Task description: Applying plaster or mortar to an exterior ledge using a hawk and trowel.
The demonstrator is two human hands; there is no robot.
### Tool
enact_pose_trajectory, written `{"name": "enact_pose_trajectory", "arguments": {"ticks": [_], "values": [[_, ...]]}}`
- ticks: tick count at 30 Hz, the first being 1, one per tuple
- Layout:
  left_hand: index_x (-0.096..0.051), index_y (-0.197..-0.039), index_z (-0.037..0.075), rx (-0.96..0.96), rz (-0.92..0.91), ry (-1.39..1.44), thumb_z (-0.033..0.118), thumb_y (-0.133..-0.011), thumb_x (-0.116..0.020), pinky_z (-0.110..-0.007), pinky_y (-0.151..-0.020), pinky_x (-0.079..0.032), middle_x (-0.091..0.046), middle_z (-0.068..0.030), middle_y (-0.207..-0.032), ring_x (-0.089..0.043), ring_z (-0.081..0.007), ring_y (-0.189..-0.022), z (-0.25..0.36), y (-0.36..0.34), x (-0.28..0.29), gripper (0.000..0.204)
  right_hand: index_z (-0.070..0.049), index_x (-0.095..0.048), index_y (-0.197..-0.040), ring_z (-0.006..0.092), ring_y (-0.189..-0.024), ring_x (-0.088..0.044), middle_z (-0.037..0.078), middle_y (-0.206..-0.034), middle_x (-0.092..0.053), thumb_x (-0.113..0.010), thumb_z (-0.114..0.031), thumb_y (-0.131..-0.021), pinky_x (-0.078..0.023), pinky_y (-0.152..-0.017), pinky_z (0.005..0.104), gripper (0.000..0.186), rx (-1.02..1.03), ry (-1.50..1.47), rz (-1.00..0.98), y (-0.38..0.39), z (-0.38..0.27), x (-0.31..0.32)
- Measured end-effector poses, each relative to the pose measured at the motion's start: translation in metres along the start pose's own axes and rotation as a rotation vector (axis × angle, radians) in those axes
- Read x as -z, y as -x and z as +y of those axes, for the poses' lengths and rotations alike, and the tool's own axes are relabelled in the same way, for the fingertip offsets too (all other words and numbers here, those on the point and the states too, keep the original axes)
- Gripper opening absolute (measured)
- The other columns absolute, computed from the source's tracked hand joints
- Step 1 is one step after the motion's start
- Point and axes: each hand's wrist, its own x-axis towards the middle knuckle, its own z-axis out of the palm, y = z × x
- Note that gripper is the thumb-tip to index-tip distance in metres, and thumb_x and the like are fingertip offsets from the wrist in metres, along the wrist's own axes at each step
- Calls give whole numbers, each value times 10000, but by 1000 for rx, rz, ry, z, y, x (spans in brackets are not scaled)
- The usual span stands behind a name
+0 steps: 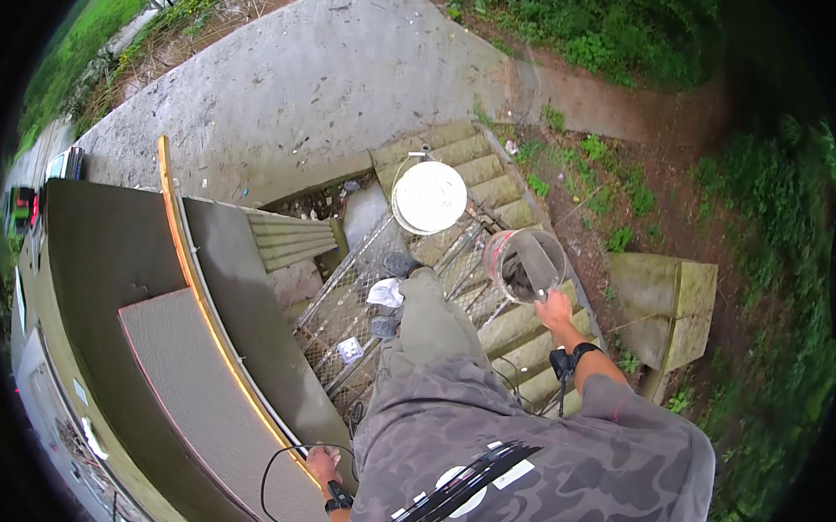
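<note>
My right hand [553,308] is closed round the handle of a trowel [545,258]. The trowel's flat blade reaches into a bucket [499,258] with grey wet mortar [517,276] in it. My left hand [323,462] is curled at the near end of a long yellow wooden strip [199,295], which lies along the edge of a grey plastered wall [207,369]. Part of its grip is hidden from above. A pale rod or edge runs right beside the strip.
I stand on a mesh-covered scaffold platform [350,305] above mossy concrete steps [530,350]. A white bucket [429,198] is ahead of my feet. A black cable [265,484] loops near my left hand. Concrete block [661,302] and greenery lie at right, paving [304,82] beyond.
</note>
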Motion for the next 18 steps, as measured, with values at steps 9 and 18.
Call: {"name": "enact_pose_trajectory", "arguments": {"ticks": [9, 18], "values": [[-643, -904, -4, 9, 94, -425, 185, -974, -587, -298, -496, -510, -657, -102, -748, -642, -173, -587, 84, 64, 19, 209, -54, -728, -1178, 371, -1195, -649, 186, -1260, -687, -635, -145, -906, -555, -962, 461, 302, -240, 261, -506, -130, -24, -97], [-655, -922, -19, 118, 196, -513, 219, -953, -614, -303, -572, -545, -677, -104, -785, -683, -194, -633, 87, 105, -4, 243, -11, -687, -1175, 402, -1153, -645, 247, -1197, -681, -662, -168, -863, -545, -946, 480, 351, 77, 406, -680, -171, -24, -204]]}}
